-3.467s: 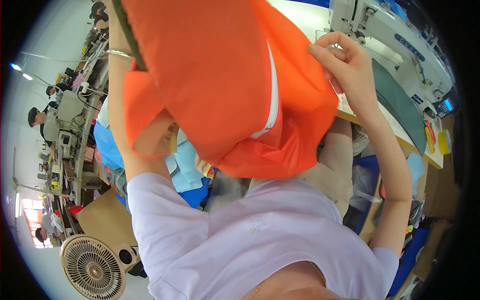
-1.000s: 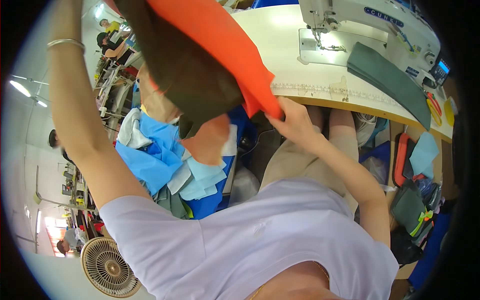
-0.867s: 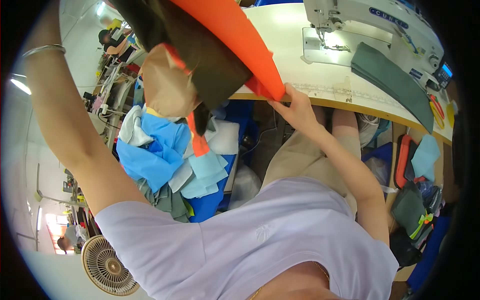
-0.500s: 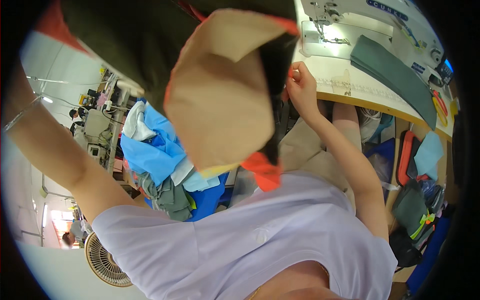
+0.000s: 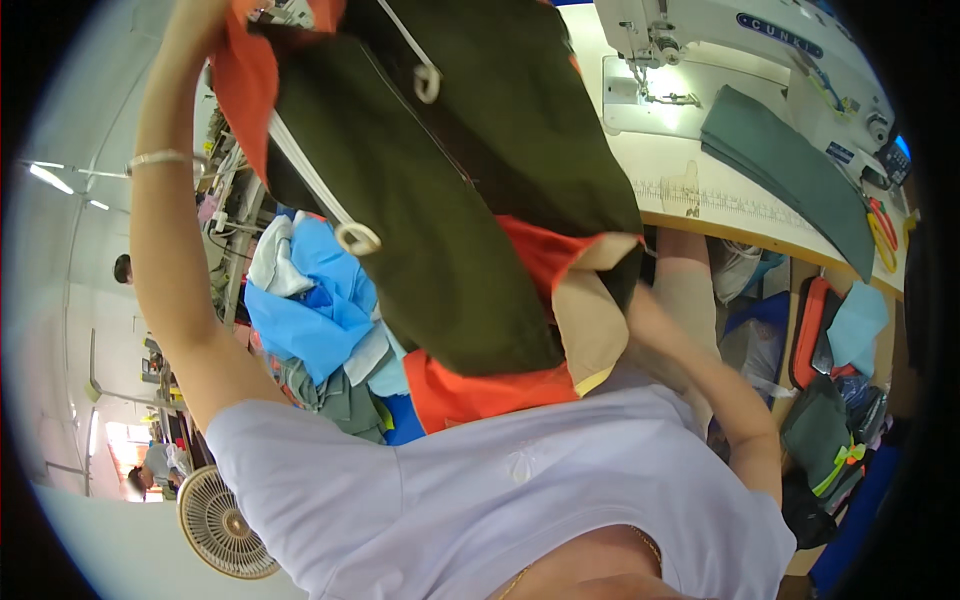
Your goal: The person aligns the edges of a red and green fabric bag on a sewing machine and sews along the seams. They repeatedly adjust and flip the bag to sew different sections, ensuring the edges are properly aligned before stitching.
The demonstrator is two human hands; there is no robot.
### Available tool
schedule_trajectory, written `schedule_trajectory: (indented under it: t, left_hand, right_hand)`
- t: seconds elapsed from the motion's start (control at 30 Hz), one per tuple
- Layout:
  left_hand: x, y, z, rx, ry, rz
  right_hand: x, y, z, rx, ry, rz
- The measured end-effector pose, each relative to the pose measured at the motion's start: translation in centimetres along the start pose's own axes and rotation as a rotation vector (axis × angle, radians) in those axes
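The left arm runs up the left side, nearly straight past a slight bend at the elbow, with a bracelet [image 5: 157,158] round the wrist; the left hand [image 5: 205,20] is at the top edge beside the orange part of a dark green and orange cloth [image 5: 430,210]. The right arm is bent more sharply, its elbow low on the right and its forearm slanting inward to the cloth's lower right side, where the right hand [image 5: 643,312] goes mostly out of sight behind it. The cloth hangs between the arms, before the chest and over the lap, left of the sewing machine [image 5: 800,60] and overlapping the near left part of the white desk [image 5: 640,165]. The left grip is cut off and the right one covered, so I cannot tell whether either is apart, together or clamped. The cloth's upper end is also cut off, and it partly covers a blue cloth pile [image 5: 318,310].
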State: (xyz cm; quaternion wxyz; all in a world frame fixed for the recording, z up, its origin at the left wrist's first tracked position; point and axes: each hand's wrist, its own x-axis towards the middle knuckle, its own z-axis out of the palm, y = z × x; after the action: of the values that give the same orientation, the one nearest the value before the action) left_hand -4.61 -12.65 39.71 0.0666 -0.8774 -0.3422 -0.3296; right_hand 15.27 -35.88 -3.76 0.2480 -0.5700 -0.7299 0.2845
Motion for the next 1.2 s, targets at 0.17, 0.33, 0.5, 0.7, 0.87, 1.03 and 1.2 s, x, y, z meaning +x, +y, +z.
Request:
schedule_trajectory:
  t: [0.17,0.33,0.5,0.7,0.87,1.03,1.2]
  left_hand:
    - [-5.2,5.1,1.5,-0.06,-0.059,-0.079]
    - [-6.4,4.6,1.7,-0.428,-0.071,-0.168]
    - [-9.0,-0.1,-3.6,-0.231,-0.591,-0.252]
    - [-13.8,-0.6,-6.1,-0.037,-0.738,-0.133]
    - [-3.4,-6.2,-6.8,0.181,-0.538,-0.067]
    - [3.6,-1.9,16.5,0.445,0.104,0.485]
    - [-6.7,3.9,28.3,0.046,-0.628,0.041]
  right_hand:
    - [2.4,-2.1,-13.3,0.496,0.634,0.02]
    - [5.4,-7.6,-13.7,0.07,0.849,-0.451]
    - [8.7,-4.1,-16.2,0.059,0.898,-0.085]
    - [10.2,-4.1,-14.6,0.048,0.896,-0.334]
    - [7.1,-4.6,-6.9,0.395,-0.027,-0.028]
    - [6.0,-5.5,-0.3,1.015,0.047,-0.041]
    - [3.4,-1.4,-0.3,1.188,0.097,0.238]
